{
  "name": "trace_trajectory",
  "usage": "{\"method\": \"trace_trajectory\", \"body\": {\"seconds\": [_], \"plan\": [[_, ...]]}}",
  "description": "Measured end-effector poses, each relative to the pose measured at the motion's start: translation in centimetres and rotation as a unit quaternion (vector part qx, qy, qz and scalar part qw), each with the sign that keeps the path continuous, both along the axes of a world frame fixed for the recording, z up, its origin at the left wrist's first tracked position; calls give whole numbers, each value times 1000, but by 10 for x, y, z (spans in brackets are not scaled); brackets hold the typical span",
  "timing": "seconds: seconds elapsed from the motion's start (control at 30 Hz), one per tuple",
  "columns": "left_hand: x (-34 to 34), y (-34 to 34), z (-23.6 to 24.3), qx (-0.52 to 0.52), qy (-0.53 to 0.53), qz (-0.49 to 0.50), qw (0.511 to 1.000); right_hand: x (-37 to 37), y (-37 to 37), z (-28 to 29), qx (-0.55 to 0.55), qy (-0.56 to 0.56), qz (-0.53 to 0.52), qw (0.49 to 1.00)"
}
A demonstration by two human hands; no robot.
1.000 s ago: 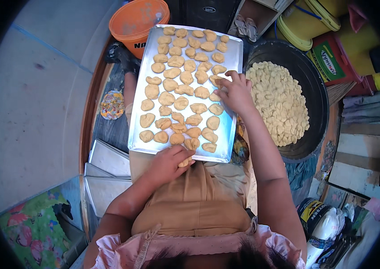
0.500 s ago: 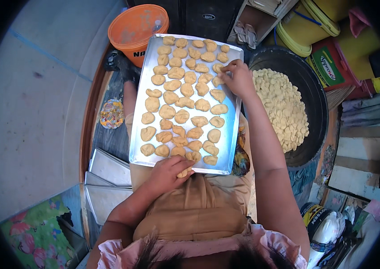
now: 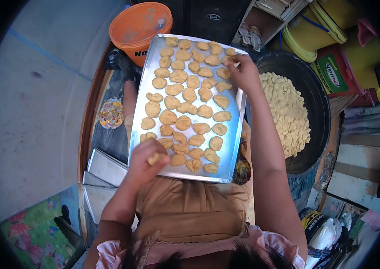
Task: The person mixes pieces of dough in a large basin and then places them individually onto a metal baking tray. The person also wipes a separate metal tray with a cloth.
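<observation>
Dough pieces (image 3: 183,122) sit in rough rows on the metal tray (image 3: 230,149); right hand (image 3: 243,75) has thumb and fingertips bunched at one by the tray's far right corner, can't tell if it's gripped. Left hand (image 3: 145,162), blurred, fingers curled around a lump (image 3: 154,158) over the tray's near left corner. Black basin (image 3: 319,112) of paler pieces (image 3: 288,121) right of tray, orange bucket (image 3: 141,27) beyond its far left corner.

1 tray (image 3: 226,152) w/ approx. 50 dough pcs (image 3: 183,122), 1 blk tub (image 3: 321,112), 2 hands (image 3: 149,157).
</observation>
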State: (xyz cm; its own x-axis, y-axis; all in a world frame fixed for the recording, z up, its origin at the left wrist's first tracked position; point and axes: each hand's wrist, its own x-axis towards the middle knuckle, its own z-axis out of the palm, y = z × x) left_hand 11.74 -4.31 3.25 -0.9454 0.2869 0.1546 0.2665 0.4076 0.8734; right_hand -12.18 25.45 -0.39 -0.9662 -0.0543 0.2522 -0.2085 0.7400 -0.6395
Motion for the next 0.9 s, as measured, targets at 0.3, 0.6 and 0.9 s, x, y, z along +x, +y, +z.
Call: {"method": "trace_trajectory", "body": {"seconds": [0.3, 0.6, 0.9], "plan": [[-109, -20, 12, -141, 107, 129, 976, 26, 3, -13, -10, -60, 27, 998], [-221, 46, -5, -383, 185, 4, 905, 7, -34, -5, 163, 85, 155, 971], [-231, 64, -12, -416, 173, -14, 893, 18, -4, 2, 66, 26, 159, 985]]}}
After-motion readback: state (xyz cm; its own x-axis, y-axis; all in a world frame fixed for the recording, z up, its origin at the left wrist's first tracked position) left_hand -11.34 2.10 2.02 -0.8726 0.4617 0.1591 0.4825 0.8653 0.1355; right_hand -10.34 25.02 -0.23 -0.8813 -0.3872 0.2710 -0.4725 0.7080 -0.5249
